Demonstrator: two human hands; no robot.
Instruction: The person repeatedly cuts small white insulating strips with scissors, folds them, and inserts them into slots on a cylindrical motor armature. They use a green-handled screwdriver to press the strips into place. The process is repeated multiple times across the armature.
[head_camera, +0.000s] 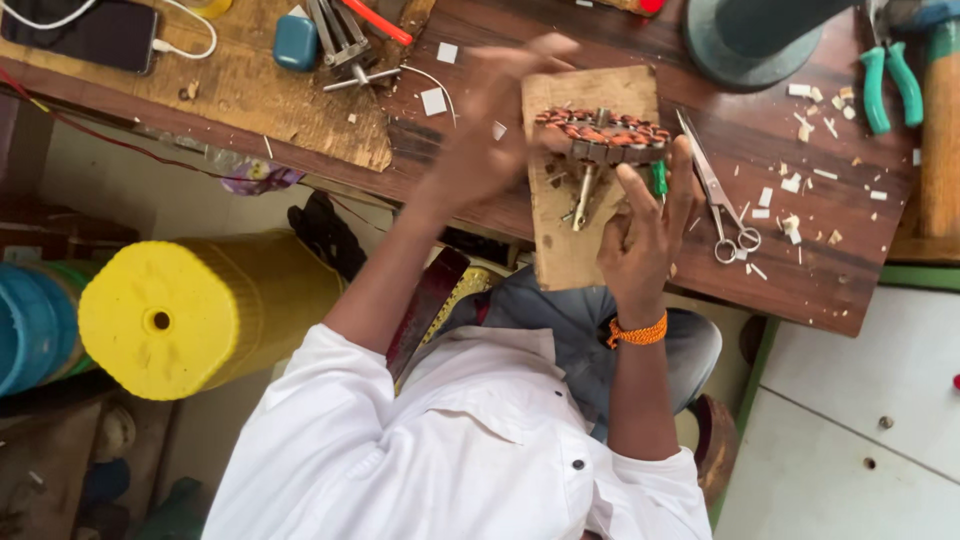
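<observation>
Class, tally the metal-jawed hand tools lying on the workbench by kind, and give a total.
Scissors: 1
Green-handled pliers: 1
Red-handled pliers: 1
Total: 3

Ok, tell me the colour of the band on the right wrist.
Orange, with a few dark specks: the wrist band below the right hand shows best in the head view.

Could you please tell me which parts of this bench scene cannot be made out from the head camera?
- Left hand: blurred by motion; its grip is unreadable.
- Green-handled tool: the right hand covers all but a bit of handle.
- Copper-wound stator: seen edge-on, its lower face hidden against the wooden board.
- Green-handled pliers: jaws cut off by the top edge.
- Phone: top cut off.
</observation>
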